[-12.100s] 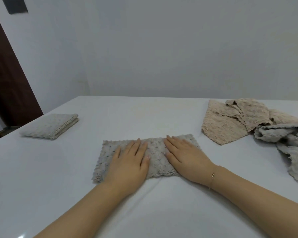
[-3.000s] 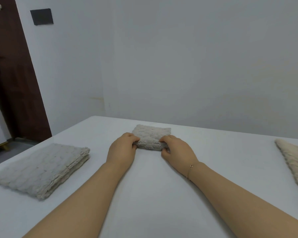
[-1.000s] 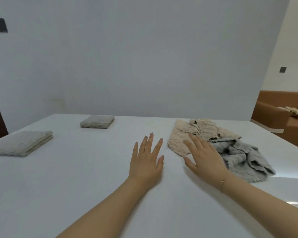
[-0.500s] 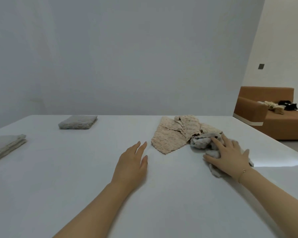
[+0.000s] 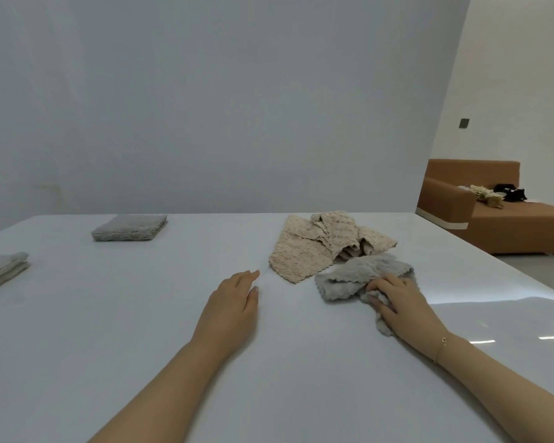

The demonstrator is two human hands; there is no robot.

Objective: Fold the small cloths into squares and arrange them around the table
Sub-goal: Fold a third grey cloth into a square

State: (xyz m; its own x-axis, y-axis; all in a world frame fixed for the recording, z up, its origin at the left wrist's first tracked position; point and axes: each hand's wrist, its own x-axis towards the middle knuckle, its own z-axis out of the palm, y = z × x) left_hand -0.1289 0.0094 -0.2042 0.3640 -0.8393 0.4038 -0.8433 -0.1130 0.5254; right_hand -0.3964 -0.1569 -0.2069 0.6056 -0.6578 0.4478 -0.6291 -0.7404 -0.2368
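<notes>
The crumpled grey cloth [image 5: 359, 279] lies toward the right side of the white surface [image 5: 141, 314], nearer its front edge than the far one, bunched and fleecy with a scalloped hem. The right hand [image 5: 400, 302] grips it, fingers curled into the folds; half a second ago that hand was only just landing on the cloth further back in the heap, and the grey cloth now sits pulled forward, apart from most of the pile. Just behind it and touching its far edge, the beige cloths [image 5: 320, 247] lie loosely overlapped, nubbly and knit-like, one spread in a rough triangle.

The left hand [image 5: 234, 302] rests flat on the surface left of the cloths, fingers straight and together, holding nothing, much as it lay a moment ago.

Near the far left corner sits a folded grey cloth [image 5: 130, 227], a neat thick square. At the left edge another folded pale cloth [image 5: 0, 273] shows only partly, cut by the frame.

Beyond the surface's right edge stands a brown sofa [image 5: 493, 225] with small items on its seat.
</notes>
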